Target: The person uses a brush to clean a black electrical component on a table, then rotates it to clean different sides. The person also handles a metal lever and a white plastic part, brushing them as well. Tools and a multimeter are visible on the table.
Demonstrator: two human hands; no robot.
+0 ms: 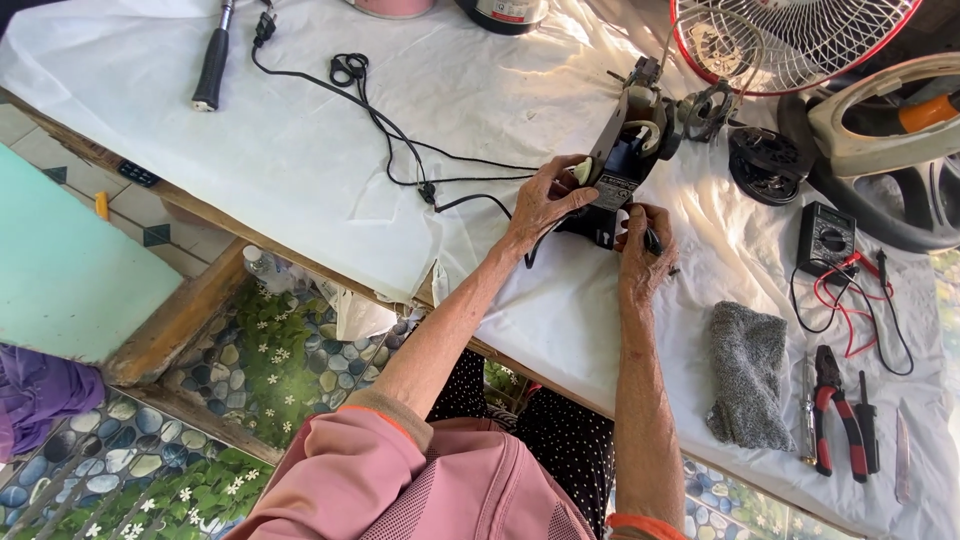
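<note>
Fan grille (790, 35) at 1 o'clock is cut off by the top edge; only its lower arc with red rim shows. Two round containers at 12 o'clock are also cropped, kind not clear. The underside of the black fan base (615, 185) is hidden by my own hands, and I cannot make out what my right fingertips press on.

Fan base with bare motor (700, 110) stands tilted on the white-covered surface (300, 150), just past centre toward 1 o'clock. My left hand (540, 205) grips its 9 o'clock side, fingers curled narrow around the edge, thumb on a pale knob. My right hand (643, 255) closes on its lower end at 6 o'clock, fingers bent, touching the housing.

Black cord (400, 140) runs off from the base toward 10 o'clock. Grey cloth (748, 375) lies at 4 o'clock, near my right wrist; red-handled pliers (835, 420) just beyond it; a multimeter (826, 238) at 3 o'clock.
</note>
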